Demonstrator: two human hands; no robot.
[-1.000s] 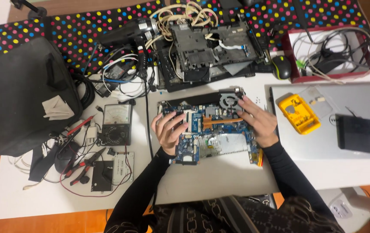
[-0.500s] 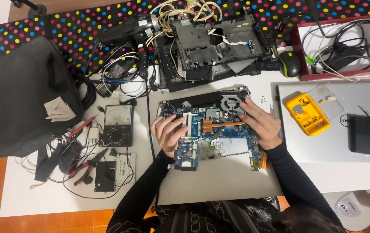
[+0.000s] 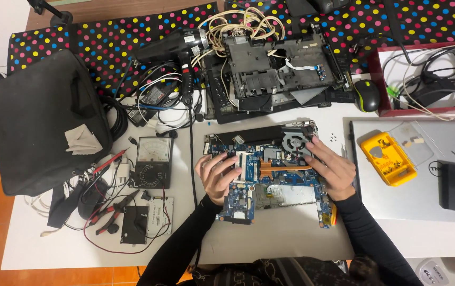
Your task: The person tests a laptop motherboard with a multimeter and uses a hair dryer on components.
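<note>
A person in black sleeves sits at a white desk, seen from above. At the centre of the frame lies a blue laptop motherboard with a copper heat pipe and a round cooling fan at its upper right corner. It rests flat on a pale grey panel, close to the person's body, where both arms reach it easily.

The left hand lies on the board's left edge with its fingers curled over the rim, seemingly steadying it; whether it actually pinches the board I cannot tell. The right hand rests spread and flat over the board's right side, fingertips pointing toward the fan, pressing down rather than gripping.

Tools sit within arm's reach. Left of the board stands an analogue multimeter, with red-handled pliers and tangled leads below it. A black bag fills the far left. At the top centre, on a polka-dot cloth, the stripped laptop chassis lies open, pushed back out of the way. To the right, a yellow screwdriver bit case rests on a closed silver laptop, and a black and green mouse sits above it.
</note>
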